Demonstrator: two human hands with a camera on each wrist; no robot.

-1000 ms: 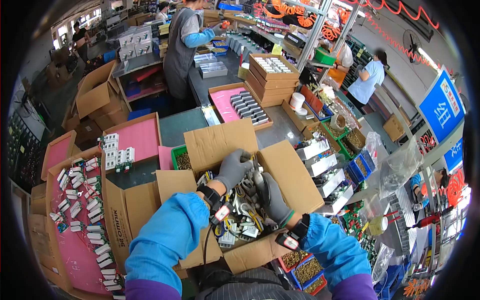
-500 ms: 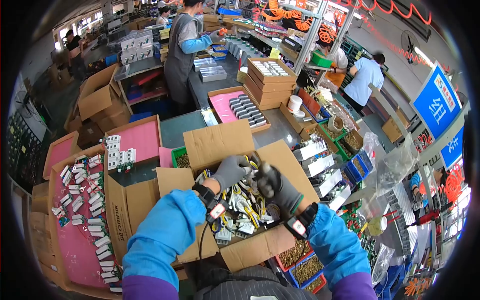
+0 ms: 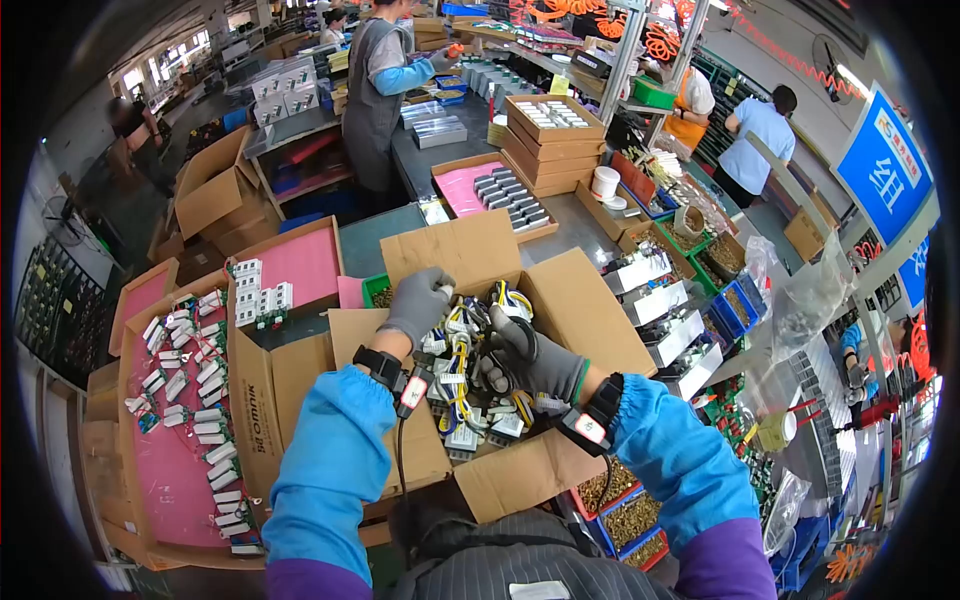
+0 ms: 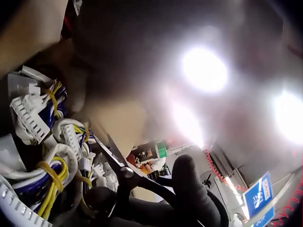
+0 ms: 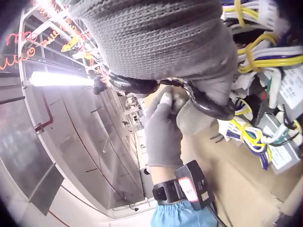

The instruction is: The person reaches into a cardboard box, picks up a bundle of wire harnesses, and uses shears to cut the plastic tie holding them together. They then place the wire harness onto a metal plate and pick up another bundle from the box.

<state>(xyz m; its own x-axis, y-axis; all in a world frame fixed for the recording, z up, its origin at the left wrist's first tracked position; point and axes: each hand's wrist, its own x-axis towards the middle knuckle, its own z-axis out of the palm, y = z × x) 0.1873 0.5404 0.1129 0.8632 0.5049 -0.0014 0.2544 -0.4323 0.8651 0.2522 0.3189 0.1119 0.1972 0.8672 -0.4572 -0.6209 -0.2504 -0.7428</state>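
Observation:
My gloved right hand (image 3: 545,365) grips black-handled scissors (image 4: 126,173) over the right side of an open cardboard box (image 3: 585,310). The left wrist view shows the scissors' blades slightly parted, close to the wire bundles. My gloved left hand (image 3: 415,305) hovers at the box's back left, its fingers bent in and tips together; I cannot tell whether they pinch something small. Inside the box lie wire bundles (image 3: 458,345) in white, yellow and blue, some tied with tan bands (image 4: 53,176), with white connectors (image 4: 29,118). Grey-white boxed units (image 5: 282,153) lie among them.
To the left, a pink-lined carton (image 3: 170,480) holds rows of small white units. Behind stands another pink-lined tray (image 3: 310,262). Bins of brass-coloured parts (image 3: 630,520) sit front right. White housings (image 3: 640,272) line the right side. Other people work farther back.
My hands have drawn apart: the left moved left and back, the right lower over the box. The wire bundles between them show more openly. The head view has shifted slightly.

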